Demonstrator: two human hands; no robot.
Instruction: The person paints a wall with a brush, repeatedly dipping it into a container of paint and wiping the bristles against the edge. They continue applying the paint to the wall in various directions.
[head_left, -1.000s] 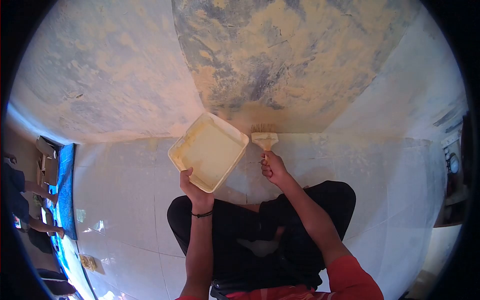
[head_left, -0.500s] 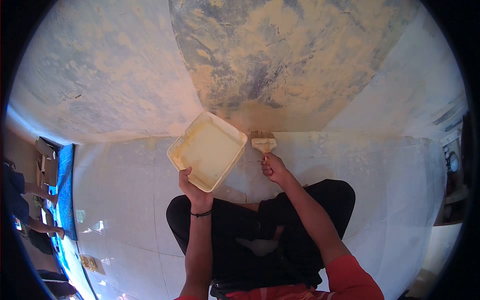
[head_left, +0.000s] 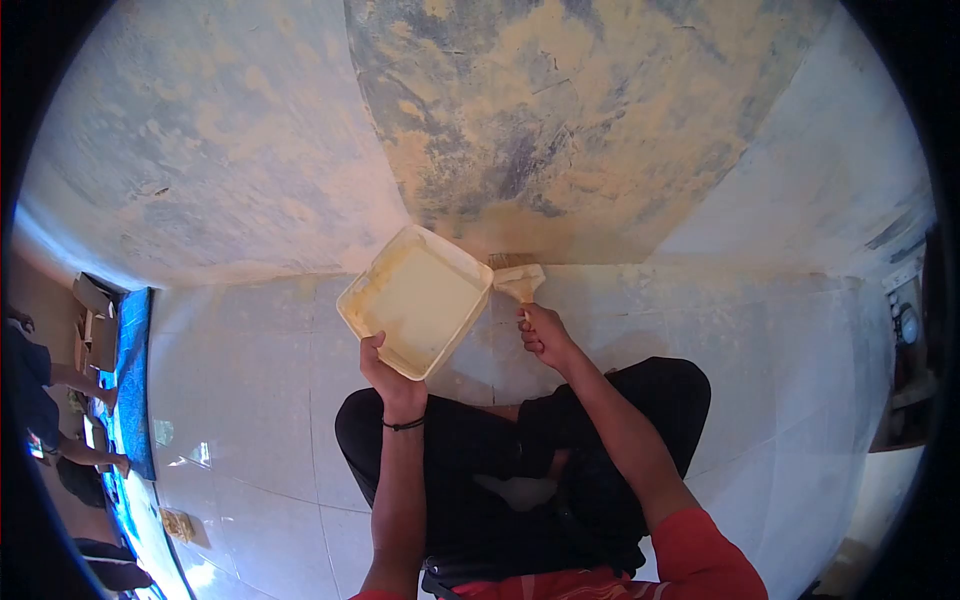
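Note:
My left hand grips the lower corner of a square pale tray, its thumb over the rim and a dark band at the wrist. Cream-coloured liquid covers the tray's bottom. My right hand is closed around the handle of a wide paint brush, just right of the tray. The bristles point up at the foot of the wall, close to the tray's right corner. That wall is patchy, with tan and grey smears.
Pale floor tiles lie around my crossed legs. At the left, a blue mat, cardboard boxes and another person's arms show. A small yellowish packet is on the floor. Shelving with objects stands at the far right.
The brush has tilted, and its head has shifted slightly left toward the tray's corner. The tray has barely moved.

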